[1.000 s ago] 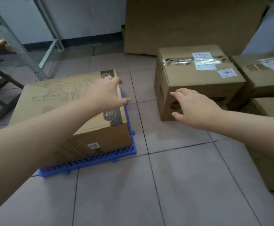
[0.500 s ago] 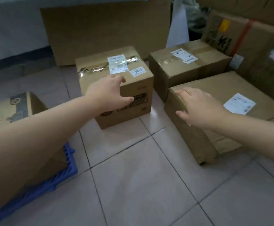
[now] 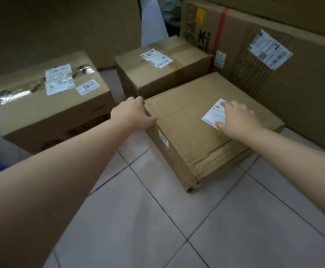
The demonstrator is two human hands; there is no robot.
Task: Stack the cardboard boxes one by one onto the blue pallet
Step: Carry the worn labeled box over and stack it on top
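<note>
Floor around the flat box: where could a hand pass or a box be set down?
Bare tile lies open before the flat box. A narrow gap separates it from the taped box, where the left hand reaches. Behind, the labelled box and big carton crowd it.

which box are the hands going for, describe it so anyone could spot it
Start at the huge carton with the red stripe on the right. On the floor in front lies the flat box, under the left hand and right hand. It's the lowest, widest one.
</note>
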